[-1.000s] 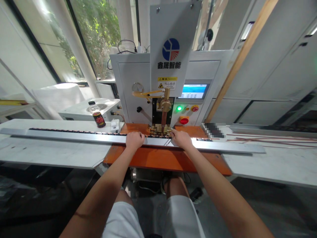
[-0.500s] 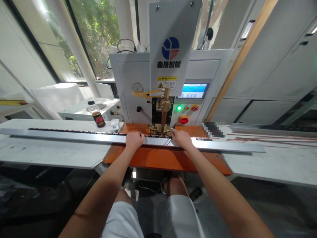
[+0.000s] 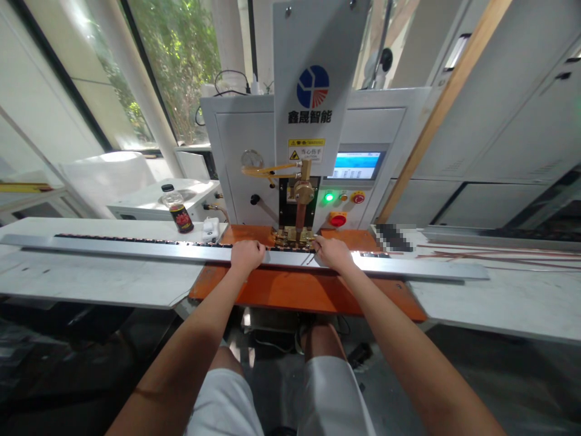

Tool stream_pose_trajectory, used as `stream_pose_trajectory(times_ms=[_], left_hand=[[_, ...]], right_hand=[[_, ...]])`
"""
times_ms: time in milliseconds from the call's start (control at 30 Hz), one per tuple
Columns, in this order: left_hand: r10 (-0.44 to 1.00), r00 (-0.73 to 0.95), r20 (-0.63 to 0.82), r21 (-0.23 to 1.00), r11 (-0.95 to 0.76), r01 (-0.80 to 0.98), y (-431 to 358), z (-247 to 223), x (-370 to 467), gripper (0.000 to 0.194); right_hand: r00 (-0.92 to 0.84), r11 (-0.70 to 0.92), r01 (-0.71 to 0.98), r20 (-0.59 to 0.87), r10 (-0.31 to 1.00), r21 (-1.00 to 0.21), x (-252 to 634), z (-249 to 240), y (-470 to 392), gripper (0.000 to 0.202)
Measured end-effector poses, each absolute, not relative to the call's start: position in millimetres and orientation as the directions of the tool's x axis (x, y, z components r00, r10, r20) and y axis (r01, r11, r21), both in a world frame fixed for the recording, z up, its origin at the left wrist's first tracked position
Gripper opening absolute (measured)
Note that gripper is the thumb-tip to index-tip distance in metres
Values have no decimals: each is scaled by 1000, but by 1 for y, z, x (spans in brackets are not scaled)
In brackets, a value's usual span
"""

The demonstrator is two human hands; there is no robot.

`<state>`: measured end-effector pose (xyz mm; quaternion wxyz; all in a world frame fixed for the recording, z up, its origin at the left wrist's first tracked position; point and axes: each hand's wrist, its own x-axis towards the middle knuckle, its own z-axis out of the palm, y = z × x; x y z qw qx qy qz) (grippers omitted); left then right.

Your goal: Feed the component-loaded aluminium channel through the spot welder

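A long silver metal bar (image 3: 149,249) lies from left to right across the worktop, with a row of dark and copper-coloured pieces (image 3: 113,239) along its far edge. My left hand (image 3: 247,255) is closed over the bar, left of the copper electrode (image 3: 300,215) of a press-like machine. Beneath the electrode tip sits a brass-coloured fixture (image 3: 290,236). My right hand (image 3: 333,253) rests at the bar just right of the fixture, thumb and fingers pinched together; what they hold is too small to make out. A thin dark sliver shows below those fingertips.
The grey machine (image 3: 240,133) stands directly ahead, with a lit screen (image 3: 354,165), a green light and red knobs. An orange board (image 3: 281,290) lies under the bar. A dark-liquid bottle (image 3: 181,217) stands back left; thin copper-coloured rods (image 3: 499,257) lie at right.
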<state>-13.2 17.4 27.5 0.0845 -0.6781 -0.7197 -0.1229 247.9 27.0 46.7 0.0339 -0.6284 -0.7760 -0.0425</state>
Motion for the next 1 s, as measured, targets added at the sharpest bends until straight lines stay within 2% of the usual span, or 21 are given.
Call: stream_pose_trajectory(times_ms=[1000], left_hand=[[970, -80, 228, 47, 71, 996, 21, 29, -13, 53]], right_hand=[[-213, 214, 977, 102, 972, -1, 250, 46, 31, 48]])
